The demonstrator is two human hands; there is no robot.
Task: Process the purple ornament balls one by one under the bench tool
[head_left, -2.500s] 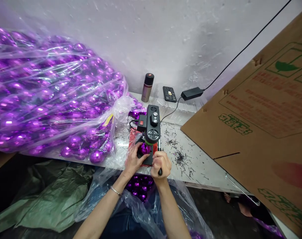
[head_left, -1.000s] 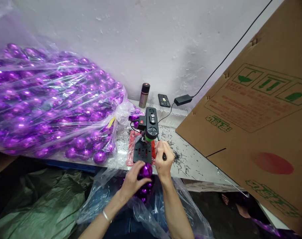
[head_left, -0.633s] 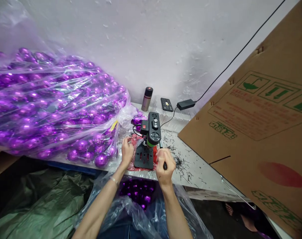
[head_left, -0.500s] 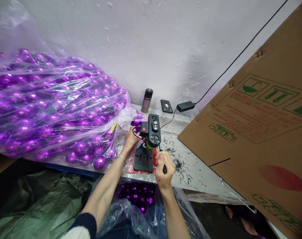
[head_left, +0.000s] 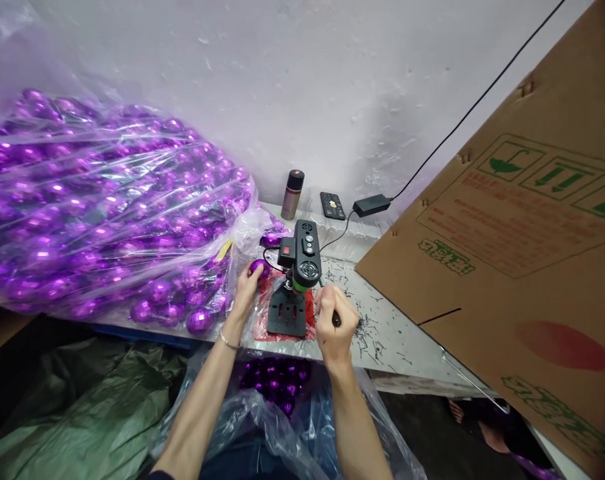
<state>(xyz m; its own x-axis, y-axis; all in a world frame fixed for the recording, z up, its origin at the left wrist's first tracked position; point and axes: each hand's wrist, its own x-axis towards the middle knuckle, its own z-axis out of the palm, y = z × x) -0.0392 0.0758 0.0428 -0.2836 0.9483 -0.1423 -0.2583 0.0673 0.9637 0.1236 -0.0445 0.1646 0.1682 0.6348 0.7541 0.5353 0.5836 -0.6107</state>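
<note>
Head view, purple ball (head_left: 260,268): round, shiny, metallic violet, partly covered by fingers; just left of the black machine (head_left: 307,257).
Left hand (head_left: 245,291): pinching the purple ball between thumb and fingers.
Right hand (head_left: 336,327): fist wrapped round the lever handle (head_left: 336,319), right of the machine.
Bagged balls (head_left: 132,213): glossy violet, under clear plastic, left of the machine.

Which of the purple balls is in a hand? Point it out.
The purple ball in the left hand, just left of the black machine. What sets it apart: no other visible ball is held.
</note>
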